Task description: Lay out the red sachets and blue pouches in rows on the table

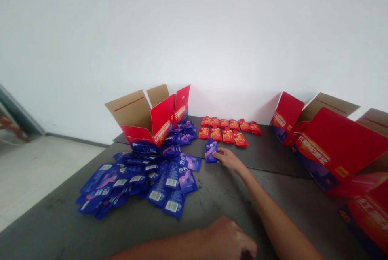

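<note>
My right hand (228, 158) reaches far across the dark table (230, 195) and grips a blue pouch (210, 150) by its right edge, just in front of the red pouches (226, 130) laid out in rows. To the left of that pouch lies a big loose heap of blue pouches (145, 175). My left hand (228, 242) rests at the near edge of the table with its fingers curled into a fist; nothing shows in it.
An open red carton (145, 120) stands behind the blue heap at the back left. Several more open red-and-blue cartons (330, 147) crowd the right side. A white wall runs behind the table, and pale floor lies to the left.
</note>
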Available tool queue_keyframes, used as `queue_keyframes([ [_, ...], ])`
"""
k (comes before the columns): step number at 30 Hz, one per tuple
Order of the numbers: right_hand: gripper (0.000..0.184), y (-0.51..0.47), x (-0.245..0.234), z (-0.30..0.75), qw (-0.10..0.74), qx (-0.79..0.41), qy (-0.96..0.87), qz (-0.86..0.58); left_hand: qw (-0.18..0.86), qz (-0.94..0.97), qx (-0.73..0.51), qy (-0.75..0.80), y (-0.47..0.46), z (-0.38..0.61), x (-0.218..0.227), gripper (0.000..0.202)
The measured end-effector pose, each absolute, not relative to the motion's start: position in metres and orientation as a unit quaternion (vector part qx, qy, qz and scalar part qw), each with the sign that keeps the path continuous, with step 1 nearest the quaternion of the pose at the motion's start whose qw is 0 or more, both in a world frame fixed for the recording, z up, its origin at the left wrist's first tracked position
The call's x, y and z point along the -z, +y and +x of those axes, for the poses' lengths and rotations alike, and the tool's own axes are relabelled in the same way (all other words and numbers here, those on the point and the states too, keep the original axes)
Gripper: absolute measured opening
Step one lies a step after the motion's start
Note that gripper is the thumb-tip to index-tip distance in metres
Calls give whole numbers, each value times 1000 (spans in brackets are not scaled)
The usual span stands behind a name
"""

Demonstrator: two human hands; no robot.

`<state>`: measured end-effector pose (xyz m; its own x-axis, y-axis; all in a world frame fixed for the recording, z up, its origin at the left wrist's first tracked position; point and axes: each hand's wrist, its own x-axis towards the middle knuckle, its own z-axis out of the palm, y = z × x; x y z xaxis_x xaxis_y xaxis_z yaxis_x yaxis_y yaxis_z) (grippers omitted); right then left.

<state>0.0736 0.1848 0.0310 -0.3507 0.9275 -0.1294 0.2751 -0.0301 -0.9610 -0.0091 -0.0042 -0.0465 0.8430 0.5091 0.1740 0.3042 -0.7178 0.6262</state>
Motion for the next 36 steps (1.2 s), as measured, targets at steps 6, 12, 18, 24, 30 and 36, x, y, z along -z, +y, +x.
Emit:
queue_keyframes([
  [6, 17, 206, -19, 52, 267, -529, -637, -493, 328, 899, -204, 208, -5, -13, 50, 28],
  [12, 6, 222, -2, 40, 243, -516, -643, -511, 333, 894, -218, 204, -8, -14, 48, 30],
  [18, 11, 226, 1, 41, 227, -488, -652, -535, 322, 894, -240, 200, -10, -14, 46, 29],
  [24, 22, 220, -2, 43, 222, -449, -673, -544, 314, 903, -197, 215, -10, -13, 39, 29],
  [30, 52, 208, -11, 43, 229, -398, -694, -555, 326, 895, -207, 224, -12, -12, 31, 28],
  [36, 44, 205, -12, 43, 234, -365, -714, -550, 325, 887, -247, 216, -15, -12, 30, 28],
])
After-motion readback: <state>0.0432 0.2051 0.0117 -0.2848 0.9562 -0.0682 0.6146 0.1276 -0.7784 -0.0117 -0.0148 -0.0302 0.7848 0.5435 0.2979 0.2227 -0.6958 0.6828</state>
